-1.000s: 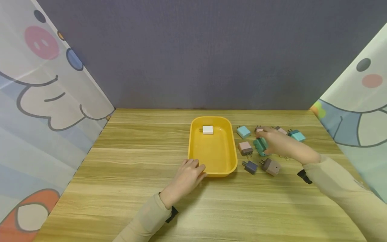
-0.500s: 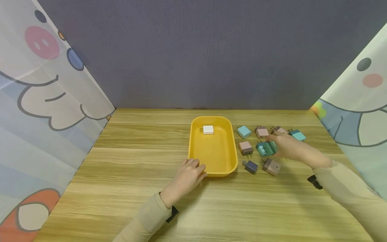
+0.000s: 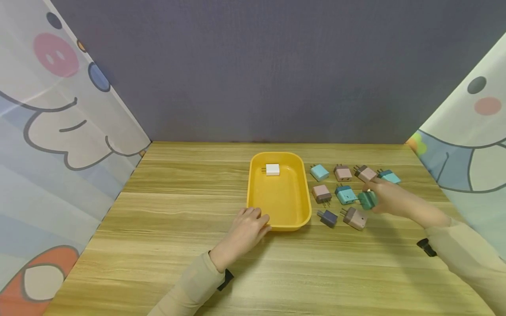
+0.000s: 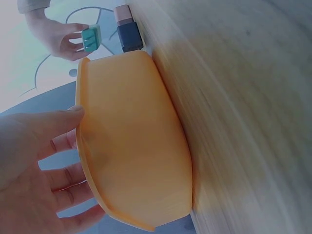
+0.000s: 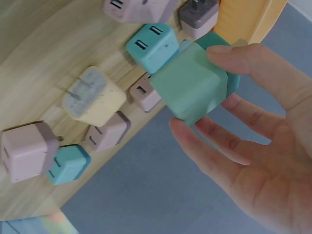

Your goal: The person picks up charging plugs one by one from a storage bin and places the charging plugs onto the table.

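Observation:
My left hand grips the near rim of a yellow plastic basin, thumb outside and fingers over the edge, as the left wrist view shows. One white plug charger lies inside the basin, at its far end. My right hand pinches a green plug charger between thumb and fingers, above the other chargers. In the right wrist view the green charger overlaps a blue charger. A cream charger with its prongs up lies nearby.
Right of the basin lie several chargers, among them a light blue one, a pink one, a dark blue one and a brownish one. A grey wall stands behind the wooden table.
The right hand has moved rightward with the green charger, uncovering a blue charger and two pinkish ones behind. My left hand and the basin have stayed in place.

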Tool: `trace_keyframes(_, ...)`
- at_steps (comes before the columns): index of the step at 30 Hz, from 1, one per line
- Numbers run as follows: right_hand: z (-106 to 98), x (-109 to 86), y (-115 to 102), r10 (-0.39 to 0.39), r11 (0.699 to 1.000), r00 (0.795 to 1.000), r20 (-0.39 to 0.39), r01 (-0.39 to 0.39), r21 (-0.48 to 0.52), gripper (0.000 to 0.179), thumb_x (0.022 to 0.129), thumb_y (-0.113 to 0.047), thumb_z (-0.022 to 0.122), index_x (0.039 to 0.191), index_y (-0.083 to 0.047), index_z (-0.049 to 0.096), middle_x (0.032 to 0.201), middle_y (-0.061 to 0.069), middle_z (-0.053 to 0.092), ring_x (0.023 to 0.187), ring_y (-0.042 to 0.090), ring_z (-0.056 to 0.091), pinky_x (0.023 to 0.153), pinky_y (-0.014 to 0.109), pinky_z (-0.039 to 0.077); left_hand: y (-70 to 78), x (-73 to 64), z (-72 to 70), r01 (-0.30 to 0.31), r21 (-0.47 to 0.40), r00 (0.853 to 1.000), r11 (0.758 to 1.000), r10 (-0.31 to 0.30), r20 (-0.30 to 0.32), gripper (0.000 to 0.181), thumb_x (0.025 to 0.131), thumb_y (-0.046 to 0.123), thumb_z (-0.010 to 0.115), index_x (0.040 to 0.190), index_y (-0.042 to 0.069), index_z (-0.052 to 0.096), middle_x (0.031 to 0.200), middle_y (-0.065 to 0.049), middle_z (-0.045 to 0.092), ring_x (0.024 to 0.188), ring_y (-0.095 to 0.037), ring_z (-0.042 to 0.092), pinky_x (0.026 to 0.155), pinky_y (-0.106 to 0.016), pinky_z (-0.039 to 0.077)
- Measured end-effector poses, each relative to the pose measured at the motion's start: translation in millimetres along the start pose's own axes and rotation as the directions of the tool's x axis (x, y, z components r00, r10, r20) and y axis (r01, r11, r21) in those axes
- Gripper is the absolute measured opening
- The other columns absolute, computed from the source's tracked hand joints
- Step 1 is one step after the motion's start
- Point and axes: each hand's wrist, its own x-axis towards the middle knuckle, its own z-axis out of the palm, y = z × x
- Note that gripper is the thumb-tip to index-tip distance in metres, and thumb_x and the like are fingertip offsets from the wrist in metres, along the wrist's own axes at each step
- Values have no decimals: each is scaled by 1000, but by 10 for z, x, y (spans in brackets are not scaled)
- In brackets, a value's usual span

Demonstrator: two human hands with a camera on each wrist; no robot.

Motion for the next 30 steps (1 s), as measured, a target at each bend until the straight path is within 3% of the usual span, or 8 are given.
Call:
trace_keyframes(5,46,-46,50,21,1000,1000,16,-21,14,43,54,2,70,94,10,56,98,29,53,84,42,53,63,40,47,6,1,-12,1,-5,1000,1000,-1,-4,12,80,23,65,78,13,59,67,3,46,64,-12,43,69,-30,40)
trace_keyframes(17,150,-137,215,82,995,994,75,-86,58,42,54,2,71,91,10,54,90,26,52,65,20,48,53,30,40,1,-1,-1,-3,-2,1000,1000,3,-3,12,80,23,65,78,13,60,67,3,46,63,-11,43,70,-30,41)
trace_keyframes(24,230,-187,318,41,999,998,57,-43,33,39,54,-1,75,86,9,56,80,17,58,68,27,56,54,33,44,-3,-5,9,-5,7,1000,1000,5,-3,12,80,24,65,78,13,60,66,4,45,63,-11,42,71,-31,41)
trace_keyframes(30,298,-234,376,33,999,999,25,-34,23,40,51,-1,75,85,9,56,78,16,57,67,29,55,55,35,44,1,-3,6,-3,2,1000,1000,3,-3,12,80,24,65,78,13,60,67,4,45,63,-11,42,72,-31,42)
